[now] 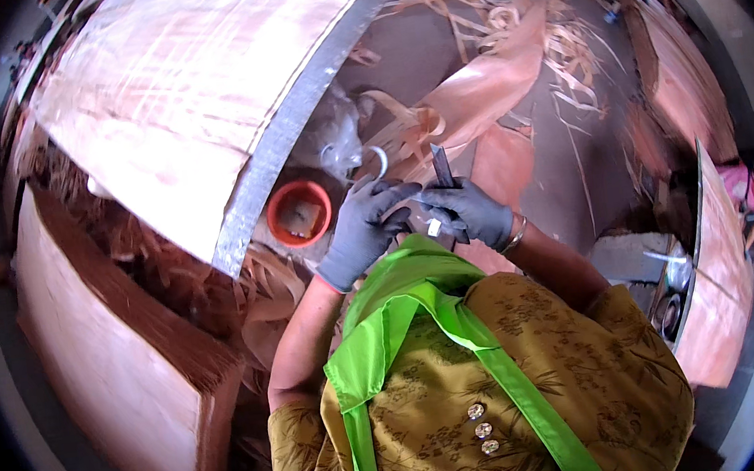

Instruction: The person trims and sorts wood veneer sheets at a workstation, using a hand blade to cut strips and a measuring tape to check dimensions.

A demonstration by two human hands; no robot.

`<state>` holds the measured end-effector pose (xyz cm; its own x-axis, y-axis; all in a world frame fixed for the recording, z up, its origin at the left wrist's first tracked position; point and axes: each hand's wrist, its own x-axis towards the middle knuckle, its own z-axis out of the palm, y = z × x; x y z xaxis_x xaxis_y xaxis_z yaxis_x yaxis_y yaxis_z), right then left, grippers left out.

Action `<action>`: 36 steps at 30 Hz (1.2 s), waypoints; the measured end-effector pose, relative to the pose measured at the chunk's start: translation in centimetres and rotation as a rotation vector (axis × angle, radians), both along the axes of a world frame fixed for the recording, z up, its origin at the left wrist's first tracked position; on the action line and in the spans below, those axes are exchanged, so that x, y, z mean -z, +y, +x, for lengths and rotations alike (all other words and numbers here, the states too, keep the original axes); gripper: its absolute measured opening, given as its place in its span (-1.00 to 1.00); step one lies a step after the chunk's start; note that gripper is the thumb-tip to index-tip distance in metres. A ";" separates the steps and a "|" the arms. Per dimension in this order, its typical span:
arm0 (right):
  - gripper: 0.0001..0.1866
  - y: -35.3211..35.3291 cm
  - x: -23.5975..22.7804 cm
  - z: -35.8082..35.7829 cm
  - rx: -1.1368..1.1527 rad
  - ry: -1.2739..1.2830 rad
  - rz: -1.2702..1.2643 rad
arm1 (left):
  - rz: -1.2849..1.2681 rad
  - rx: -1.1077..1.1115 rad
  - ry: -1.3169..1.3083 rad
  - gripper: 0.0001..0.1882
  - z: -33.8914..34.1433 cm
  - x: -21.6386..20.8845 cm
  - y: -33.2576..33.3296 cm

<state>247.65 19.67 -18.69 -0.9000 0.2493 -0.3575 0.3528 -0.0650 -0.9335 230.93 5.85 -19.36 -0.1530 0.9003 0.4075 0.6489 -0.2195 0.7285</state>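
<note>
Right hand [473, 213], grey-gloved, closed round dark flat blade [441, 165] pointing away from body; left hand [365, 226], gloved alike, fingers curled just beside right, grip unclear; red bowl [273, 216] leftward; pale wood sheet [181, 82] beyond; curled shavings [570, 52] ahead

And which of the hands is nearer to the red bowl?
Left. The gloved left hand is just to the right of the red bowl; the gloved right hand is farther right, past the left one.
</note>
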 end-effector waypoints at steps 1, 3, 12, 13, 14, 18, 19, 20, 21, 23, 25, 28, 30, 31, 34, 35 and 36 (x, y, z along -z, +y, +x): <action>-0.74 -0.3 -0.1 -0.7 0.147 -0.152 -0.424 | 0.066 -0.024 0.008 -0.75 -0.2 0.5 -0.3; -0.72 -1.0 1.0 -2.5 0.074 -0.174 -0.425 | 0.076 -0.116 0.120 -0.78 -0.9 1.5 -2.0; -0.84 18.6 14.8 -9.5 -1.056 0.492 1.196 | -0.394 -0.956 -0.416 -0.90 -4.5 18.4 -13.5; -0.91 24.4 17.7 -10.6 -0.905 0.296 1.413 | -0.442 -1.000 -0.383 -0.86 -5.2 19.4 -13.1; -0.86 25.9 16.3 -14.5 -0.426 -0.233 1.106 | -0.510 -1.067 -0.350 -0.81 -5.8 20.5 -13.3; -0.62 19.1 3.7 -25.8 0.487 0.237 0.073 | -0.738 -1.297 -0.263 -0.74 -9.2 22.9 -10.8; -0.63 17.8 4.6 -26.6 0.518 0.300 0.082 | -0.728 -1.352 -0.086 -0.74 -9.7 23.5 -9.6; -0.64 17.1 6.4 -27.3 0.550 0.358 0.092 | -0.721 -1.395 0.090 -0.73 -10.1 24.3 -8.5; -0.67 16.0 10.2 -26.4 0.303 0.215 0.253 | -0.776 -1.424 0.087 -0.71 -10.7 25.3 -8.1; -0.70 11.0 15.9 -25.6 -0.016 -0.011 0.179 | -0.883 -1.467 0.079 -0.65 -11.5 27.2 -7.1; -0.69 4.1 18.8 -25.9 -0.123 -0.229 -0.185 | -0.993 -1.485 0.064 -0.61 -12.0 28.3 -6.6; -0.71 -1.0 25.0 -25.9 -0.137 -0.074 -0.102 | -1.067 -1.481 0.046 -0.52 -12.9 28.9 -6.0; -0.72 -2.9 25.6 -26.9 -0.213 -0.129 -0.077 | -1.071 -1.536 0.107 -0.42 -12.5 30.9 -7.1; -0.72 -3.6 26.0 -27.2 -0.245 -0.158 -0.062 | -1.030 -1.568 0.076 -0.27 -12.4 31.5 -7.2; -0.72 -4.9 28.5 -28.3 -0.277 -0.231 -0.008 | -1.035 -1.597 0.136 -0.22 -12.7 31.9 -6.7; -0.71 -5.3 28.8 -28.7 -0.290 -0.267 0.053 | -1.052 -1.594 0.153 -0.24 -12.9 31.7 -6.2; -0.68 -5.2 29.2 -29.0 -0.336 -0.279 0.088 | -1.066 -1.596 0.171 -0.27 -13.4 31.1 -5.4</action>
